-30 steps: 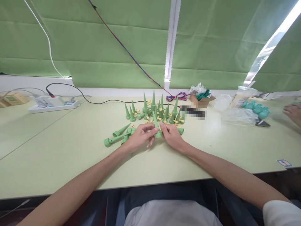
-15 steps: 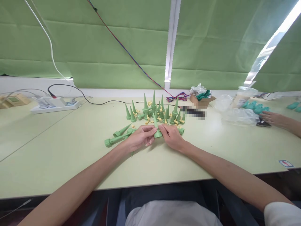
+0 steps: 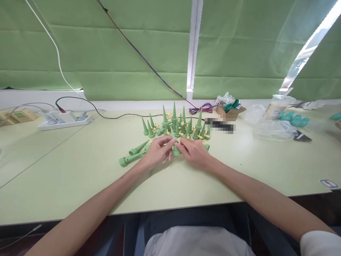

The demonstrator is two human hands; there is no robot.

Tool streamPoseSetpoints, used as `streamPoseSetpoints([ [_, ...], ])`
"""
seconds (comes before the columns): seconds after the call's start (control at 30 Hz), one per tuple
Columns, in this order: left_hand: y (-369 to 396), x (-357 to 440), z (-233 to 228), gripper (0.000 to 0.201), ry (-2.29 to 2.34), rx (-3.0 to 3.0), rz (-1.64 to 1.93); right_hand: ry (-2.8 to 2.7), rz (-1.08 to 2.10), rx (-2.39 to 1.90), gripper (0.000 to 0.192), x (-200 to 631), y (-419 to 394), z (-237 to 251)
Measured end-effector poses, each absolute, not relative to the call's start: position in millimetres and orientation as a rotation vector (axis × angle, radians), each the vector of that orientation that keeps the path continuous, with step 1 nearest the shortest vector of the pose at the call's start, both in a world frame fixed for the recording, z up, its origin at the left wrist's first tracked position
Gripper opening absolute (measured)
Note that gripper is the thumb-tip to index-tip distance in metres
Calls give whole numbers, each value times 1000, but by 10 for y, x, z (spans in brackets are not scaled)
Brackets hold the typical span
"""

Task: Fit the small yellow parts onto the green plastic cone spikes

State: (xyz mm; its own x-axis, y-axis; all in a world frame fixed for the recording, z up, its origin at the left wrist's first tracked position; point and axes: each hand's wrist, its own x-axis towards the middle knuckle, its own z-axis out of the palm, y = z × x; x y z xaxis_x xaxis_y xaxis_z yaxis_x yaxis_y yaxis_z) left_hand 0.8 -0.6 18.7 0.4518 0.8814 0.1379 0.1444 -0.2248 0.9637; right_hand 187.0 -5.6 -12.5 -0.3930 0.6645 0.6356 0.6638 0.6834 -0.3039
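Both forearms reach forward over the pale green table (image 3: 80,170). The left hand (image 3: 157,153) and right hand (image 3: 195,153) meet, fingertips pinching 1 small green plastic cone spike (image 3: 176,149), apparently upright, before standing green spikes (image 3: 174,122).

**Greens, Yellows and a Few Stray Colours**

Green spikes (image 3: 173,122) are showing small yellow pieces among them on a pale yellow-green table (image 3: 80,170). Behind, green blinds (image 3: 119,49) are hanging, with a red-and-blue wire (image 3: 149,64) and a white cable (image 3: 53,42) crossing them. A black cord (image 3: 87,103) is running to a white power strip (image 3: 64,119). Teal pieces (image 3: 293,119) are lying beside clear plastic, near a brown box (image 3: 229,113).
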Motion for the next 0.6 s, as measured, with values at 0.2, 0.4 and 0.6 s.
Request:
streamPoseSetpoints([
  [0.2, -3, 12, 165, 40, 869, 1680, 851, -2170, -46, -988, 32, 1853, -86, -147],
  [0.4, 16, -7, 137, 38, 846, 1703, 777, -2179, -51, -953, 32, 1833, -113, -168],
  [0.6, 63, -29, 99, 36, 782, 1715, 732, -2219, -106, -908, 26, 1835, -121, -168],
])
